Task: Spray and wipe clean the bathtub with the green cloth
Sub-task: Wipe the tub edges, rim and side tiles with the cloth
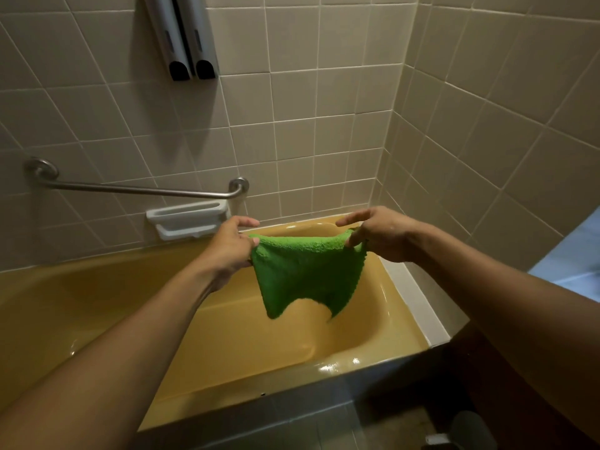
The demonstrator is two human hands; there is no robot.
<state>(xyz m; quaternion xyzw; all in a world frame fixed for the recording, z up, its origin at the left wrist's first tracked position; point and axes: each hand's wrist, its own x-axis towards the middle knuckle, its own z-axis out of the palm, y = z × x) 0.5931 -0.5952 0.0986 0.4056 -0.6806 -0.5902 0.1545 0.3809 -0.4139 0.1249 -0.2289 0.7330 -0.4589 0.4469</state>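
Presently, both bare hands are raised over the mustard-yellow glossy bathtub point(97, 306), holding a fuzzy green microfibre cloth point(305, 274) stretched between them. The left hand point(232, 248) pinches the cloth's upper left corner between thumb and curled fingers, with the forefinger extended forward. The right hand point(381, 233) pinches the upper right corner likewise, forefinger extended. The hands are held apart, the top edge of the cloth drawn fairly taut between them, sagging slightly at the middle. The remainder of the cloth hangs freely in the air above the far end of the tub basin, its two lower corners dangling as points; it touches no part of the tub.

On the beige tiled wall point(324, 125) behind the tub, a brushed metal grab bar point(136, 189) is mounted horizontally. Just beneath its right end sits a white ceramic soap dish point(185, 220), set into the wall just above the tub rim. Higher up, a pair of grey wall-mounted dispensers point(181, 37) with dark openings at the bottom hang side by side. Bright reflections show on the tub's near rim.
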